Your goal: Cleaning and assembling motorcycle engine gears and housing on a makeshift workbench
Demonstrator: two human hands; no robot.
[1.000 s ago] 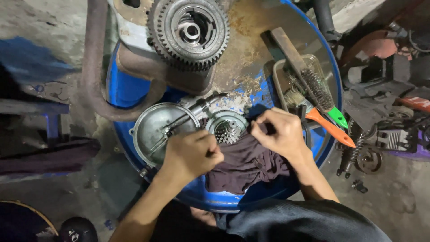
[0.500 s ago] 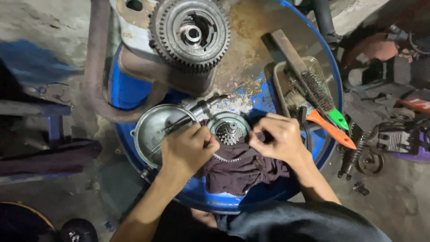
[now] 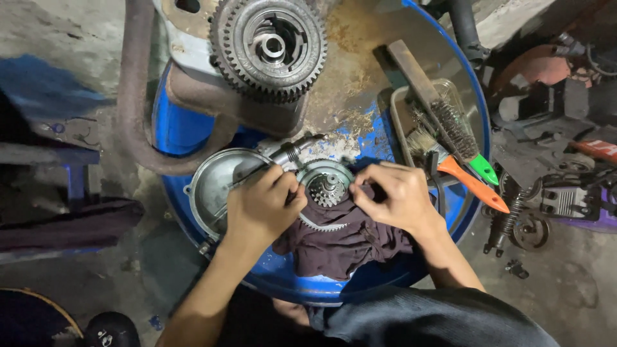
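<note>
On the rusty top of a blue drum (image 3: 385, 276) lies a round metal gear part (image 3: 326, 186), half wrapped in a dark brown rag (image 3: 340, 241). My left hand (image 3: 263, 205) grips the part's left side and a toothed ring at its lower edge. My right hand (image 3: 393, 196) pinches the rag against the part's right side. A shallow round metal cover (image 3: 215, 186) sits just left of my left hand, with a thin rod lying across it.
A large toothed clutch gear (image 3: 270, 45) stands at the drum's far side on a rusty curved pipe (image 3: 132, 115). Brushes with orange (image 3: 472, 183) and green (image 3: 482, 168) handles lie in a tray at right. Engine parts (image 3: 559, 199) litter the floor at right.
Both hands have shifted slightly closer around the gear part, and the rag has been pulled up and bunched against it. The view has moved a little.
</note>
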